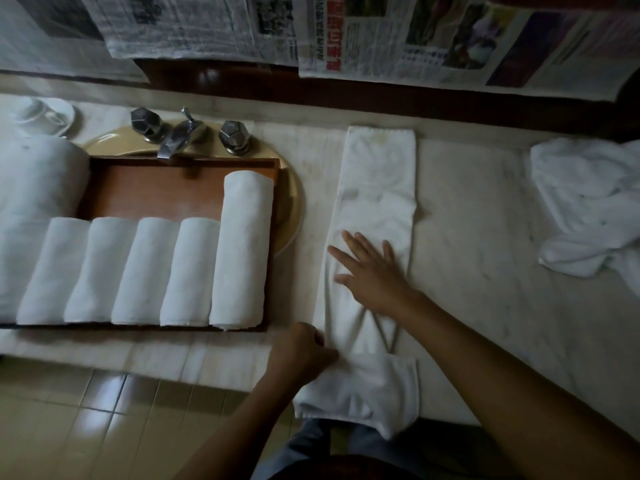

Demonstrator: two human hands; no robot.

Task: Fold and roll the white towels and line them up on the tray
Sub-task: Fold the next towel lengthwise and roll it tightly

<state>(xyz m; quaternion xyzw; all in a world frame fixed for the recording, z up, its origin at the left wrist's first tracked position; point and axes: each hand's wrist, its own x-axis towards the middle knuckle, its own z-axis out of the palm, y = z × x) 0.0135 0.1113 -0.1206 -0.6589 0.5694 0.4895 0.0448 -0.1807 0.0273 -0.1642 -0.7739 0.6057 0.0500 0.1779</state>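
Near end: towel strip (377, 188) hangs its near end over the counter (485, 271) lip, toward the person's legs.
L hand: L hand (304, 348) curled tight at the strip's left edge, right at the lip. Looks to pinch the cloth, tho the fingertips are hidden under the fist.
R hand: R hand (372, 271) flat, palm down, fingers straight & spread. Presses on the strip just past the L hand, grips nothing.
Axis: strip's long axis runs near-to-far, straight away from the body. Both hands are on its near half; the far half lies bare.
Nearer hand: L is closer to the hanging end, R further up.
Next move (my read): a roll would prob. start at the hanging end and run away from the body along that axis. Creases btwn the hands want smoothing first.
Tray: tray (156, 192) lies left of the strip, its near-right corner near the L hand.
Rolls: rolled towels (145, 271) sit side by side, touching, axes near-to-far. A roll made from the strip would lie crosswise, so likely needs a quarter turn to match.
Pile: unfolded towels (585, 199) to the right, well apart from both hands.
Far: faucet (175, 136) behind the tray.
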